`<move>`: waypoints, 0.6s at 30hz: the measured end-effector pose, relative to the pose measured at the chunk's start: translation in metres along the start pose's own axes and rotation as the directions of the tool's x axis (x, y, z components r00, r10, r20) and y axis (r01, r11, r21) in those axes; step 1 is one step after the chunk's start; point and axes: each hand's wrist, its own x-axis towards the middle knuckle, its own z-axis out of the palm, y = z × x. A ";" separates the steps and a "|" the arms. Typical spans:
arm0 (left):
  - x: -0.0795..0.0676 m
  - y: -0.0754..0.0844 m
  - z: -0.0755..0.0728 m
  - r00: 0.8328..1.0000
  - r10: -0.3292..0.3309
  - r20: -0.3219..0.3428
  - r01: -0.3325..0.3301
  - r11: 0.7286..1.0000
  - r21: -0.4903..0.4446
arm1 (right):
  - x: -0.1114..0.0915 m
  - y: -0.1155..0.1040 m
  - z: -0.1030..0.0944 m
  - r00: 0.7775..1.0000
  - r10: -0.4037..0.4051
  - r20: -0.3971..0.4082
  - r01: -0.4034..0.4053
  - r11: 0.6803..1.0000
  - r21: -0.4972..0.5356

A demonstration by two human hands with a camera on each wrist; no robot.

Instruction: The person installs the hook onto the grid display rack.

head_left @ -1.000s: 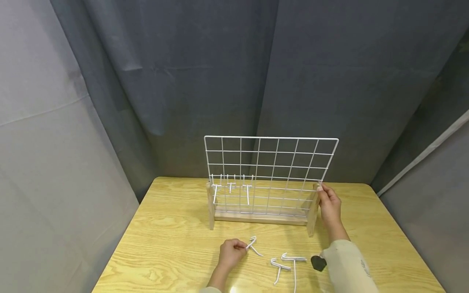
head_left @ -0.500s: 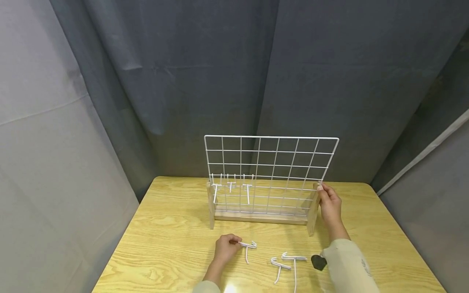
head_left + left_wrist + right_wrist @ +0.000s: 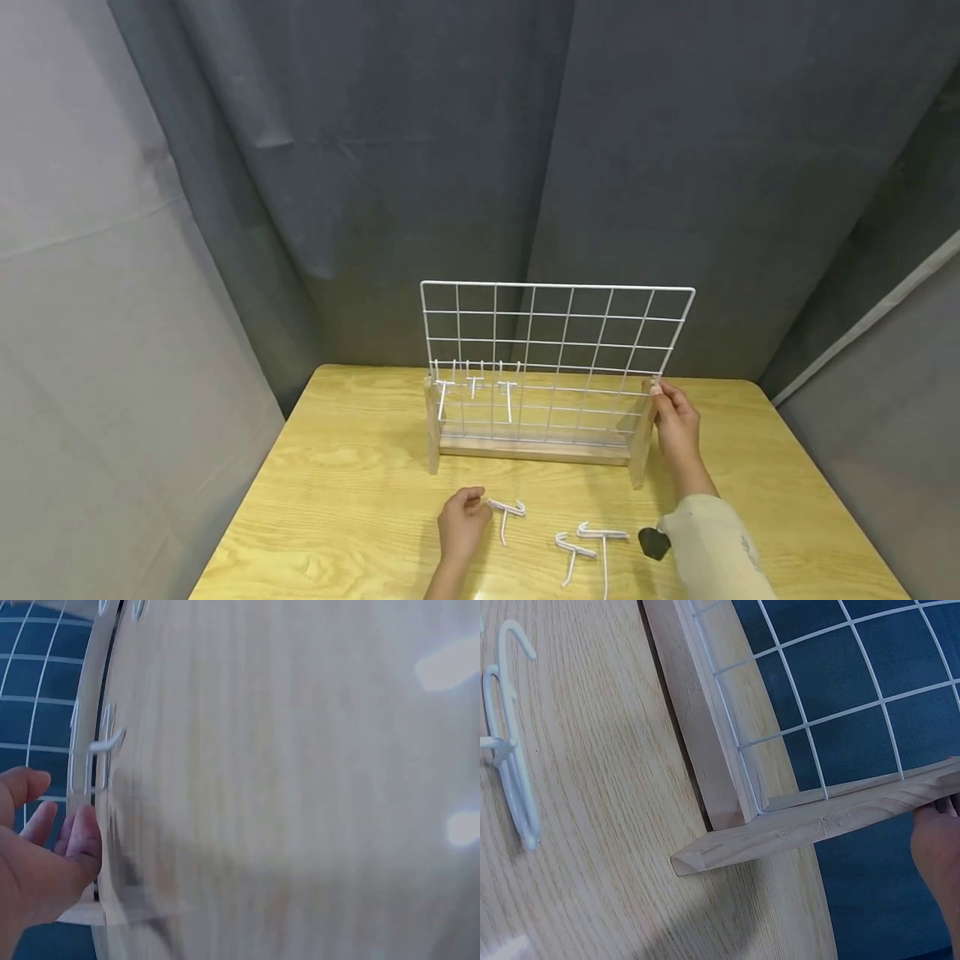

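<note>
Head view: one white T-shaped wire hook, curled at the crossbar's end, lying on the wood-grain table just beside the left hand, whose loosely bent fingers hold nothing. One white grid rack, wooden-sided, its right post gripped by the right hand.

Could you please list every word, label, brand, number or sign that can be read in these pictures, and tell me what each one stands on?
No text can be read in any view.
Beige cloth sleeve on the right arm: a small, faint marking, too blurred to read or even to tell whether it is lettering.
White wire grid panel, pale wooden stand, white wire hooks, yellow wood-grain table: no lettering visible.
</note>
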 end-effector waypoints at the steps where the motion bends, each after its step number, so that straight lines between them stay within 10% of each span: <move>1: -0.004 0.001 0.002 0.999 -0.001 -0.034 0.001 1.000 -0.009 | 0.001 0.002 -0.001 1.000 -0.009 0.008 0.009 1.000 -0.001; 7: -0.018 -0.001 0.015 0.987 -0.057 -0.150 0.050 0.997 -0.050 | 0.007 0.016 -0.007 0.999 -0.046 0.009 0.046 0.999 -0.001; 18: -0.024 -0.003 0.027 0.987 -0.035 -0.156 0.041 0.998 0.037 | 0.009 0.014 -0.004 1.000 0.012 -0.025 -0.012 1.000 -0.005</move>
